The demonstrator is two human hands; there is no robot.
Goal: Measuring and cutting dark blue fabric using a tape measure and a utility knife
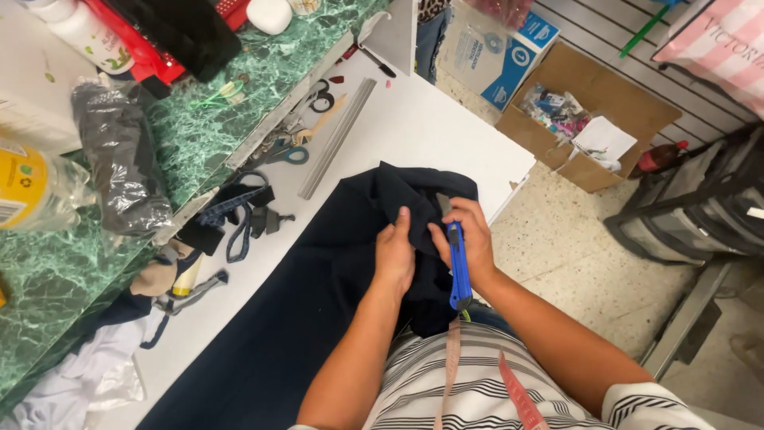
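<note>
Pinching a fold of the dark navy fabric (pixel 334 263) with my left hand (pixel 395 253), I keep the cloth bunched up near the edge of the white table (pixel 422 127), right in front of my striped shirt. My right hand (pixel 475 239) is closed around a blue utility knife (pixel 458 267), thumb along the handle, the blade end pointing up into the fold and the butt toward my waist. I cannot see the blade tip itself; it is hidden against the dark cloth.

My left fingers (pixel 403 219) sit just beside where the blade meets the fabric, so a slip or a sudden give in a thread could, I judge, bring the edge onto them. Pulling the fold too slack would let the blade wander and nick the cloth rather than the stitching. The rest of the fabric hangs off the table toward my lap, and its weight could drag the fold out of my pinch. A pink measuring tape (pixel 509 390) dangles from my neck close to the knife's butt and might snag it
</note>
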